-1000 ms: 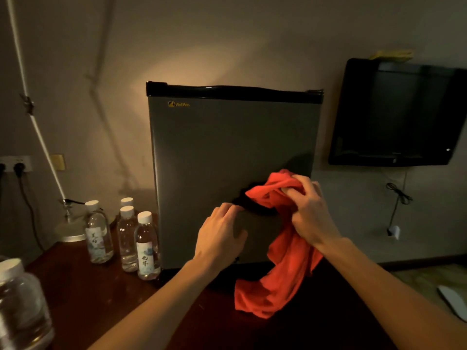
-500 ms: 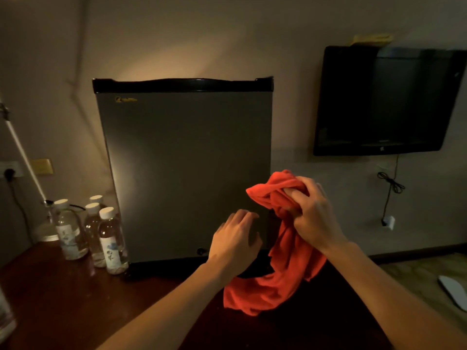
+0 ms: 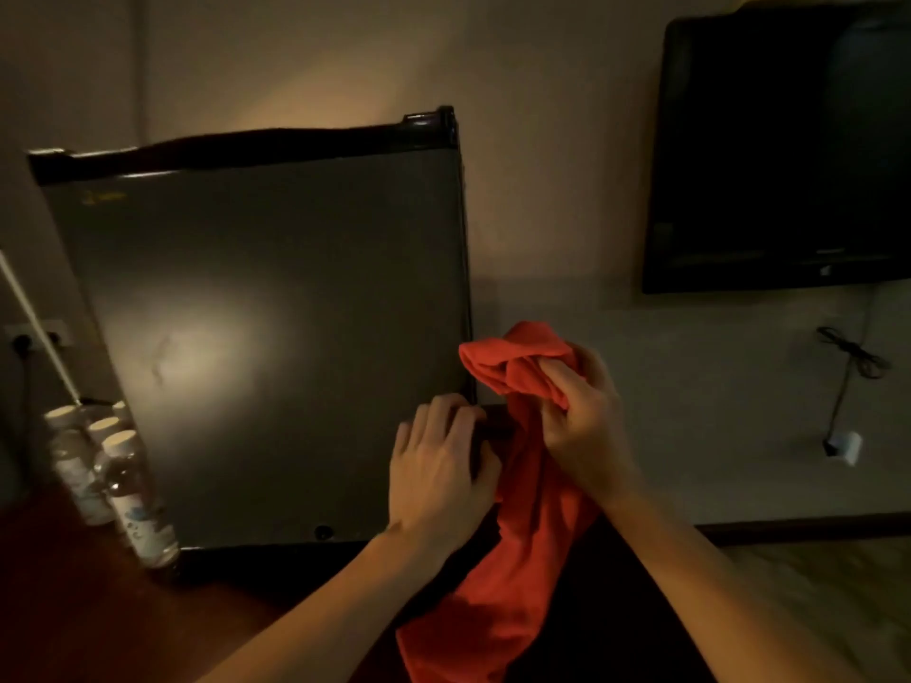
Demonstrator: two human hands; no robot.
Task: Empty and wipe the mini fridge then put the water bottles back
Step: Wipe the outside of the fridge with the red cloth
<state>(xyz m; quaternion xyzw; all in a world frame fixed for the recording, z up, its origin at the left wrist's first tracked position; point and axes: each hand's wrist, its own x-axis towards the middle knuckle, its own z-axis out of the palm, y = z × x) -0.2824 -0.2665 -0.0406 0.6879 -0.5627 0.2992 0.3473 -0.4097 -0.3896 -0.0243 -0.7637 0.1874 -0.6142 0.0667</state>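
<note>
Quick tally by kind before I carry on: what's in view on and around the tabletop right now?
Water bottles: 4 caps visible, beside the fridge
Mini fridge: 1, door closed
Red cloth: 1, in the right hand's grip
Wall TV: 1
Wall socket: 1
Total: 8
</note>
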